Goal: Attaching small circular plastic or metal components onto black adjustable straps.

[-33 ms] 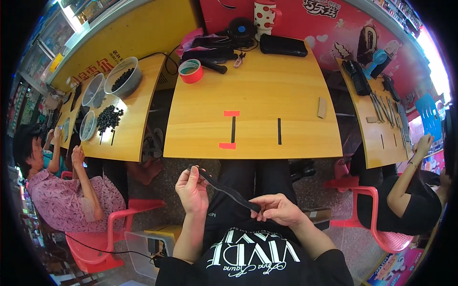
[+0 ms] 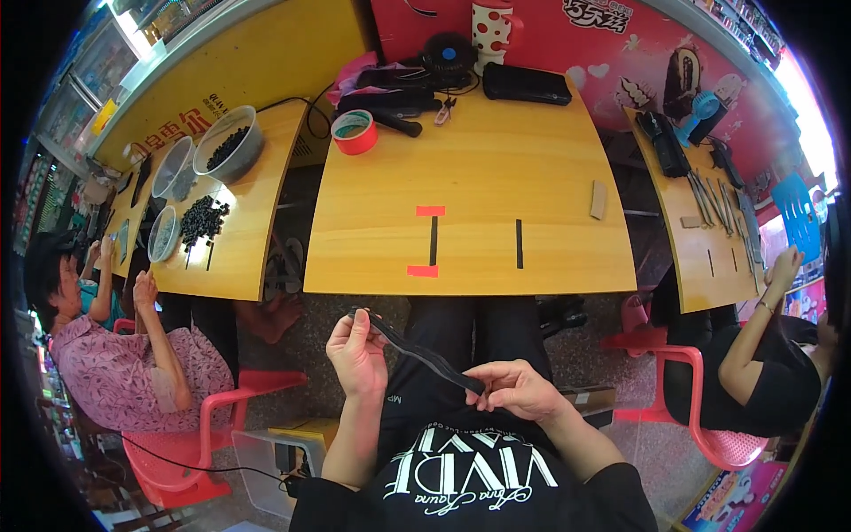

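Observation:
A narrow, flexible black strip (image 2: 415, 353) with a greyish band along it stretches between my hands, above my lap and in front of the table edge. My left hand (image 2: 359, 355) pinches its upper left end between thumb and fingers. Its lower right end sits in the closed fingers of my right hand (image 2: 516, 390). Between the two grips the strip slopes down to the right with a slight curve. On the wooden table (image 2: 355, 248) ahead lie two short black lines, the left one (image 2: 433, 241) with a piece of red tape (image 2: 423, 271) across each end.
A red tape roll (image 2: 355, 133), a black fan (image 2: 448, 55), a dotted cup (image 2: 492, 35) and a black case (image 2: 526, 85) stand at the back. A cardboard piece (image 2: 598, 200) lies right. People sit at both sides; the left table holds tubs (image 2: 252, 151) and black pieces (image 2: 204, 220).

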A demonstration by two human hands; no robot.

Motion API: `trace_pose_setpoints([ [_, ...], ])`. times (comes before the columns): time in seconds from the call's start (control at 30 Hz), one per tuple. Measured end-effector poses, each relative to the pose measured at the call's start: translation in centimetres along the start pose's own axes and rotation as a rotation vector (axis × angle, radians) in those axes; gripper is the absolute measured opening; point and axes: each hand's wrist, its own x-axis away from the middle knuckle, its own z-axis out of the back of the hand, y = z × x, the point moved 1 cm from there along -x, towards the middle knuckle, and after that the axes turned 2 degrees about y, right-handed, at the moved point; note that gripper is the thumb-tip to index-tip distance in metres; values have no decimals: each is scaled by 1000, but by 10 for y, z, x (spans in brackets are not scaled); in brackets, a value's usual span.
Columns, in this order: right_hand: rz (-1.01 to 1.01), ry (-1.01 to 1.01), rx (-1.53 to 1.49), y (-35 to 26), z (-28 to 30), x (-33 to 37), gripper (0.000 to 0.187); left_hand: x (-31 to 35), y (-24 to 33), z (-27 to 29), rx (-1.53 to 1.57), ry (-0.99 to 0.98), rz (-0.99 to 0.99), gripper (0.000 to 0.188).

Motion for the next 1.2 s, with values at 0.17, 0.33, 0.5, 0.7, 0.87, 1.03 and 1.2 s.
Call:
trace_pose_setpoints([
  [0.17, -44, 147, 118, 7, 0, -3, 32, 0, 1, -4, 6, 42, -14, 7],
  [0.33, -58, 147, 239, 16, 7, -2, 25, 4, 8, -6, -26, -34, -92, 5],
  [0.5, 11, 82, 176, -13, 13, -2, 21, 3, 32, 15, -349, -172, -65, 12],
  [0.7, -79, -81, 590, -61, 2, -21, 19, 48, 56, -57, -1486, -763, -831, 34],
  [0.87, 121, -122, 1121, -107, -5, -75, 17, 39, 3, -1, -812, -739, 583, 22],
  [1.03, 558, 451, 1372, -177, 74, -198, 16, 18, 9, 6, -271, -548, 644, 38],
  [1.2, 528, 853, 1386, -230, 141, -338, 23, 5, 3, 1, -86, -544, 598, 38],
])
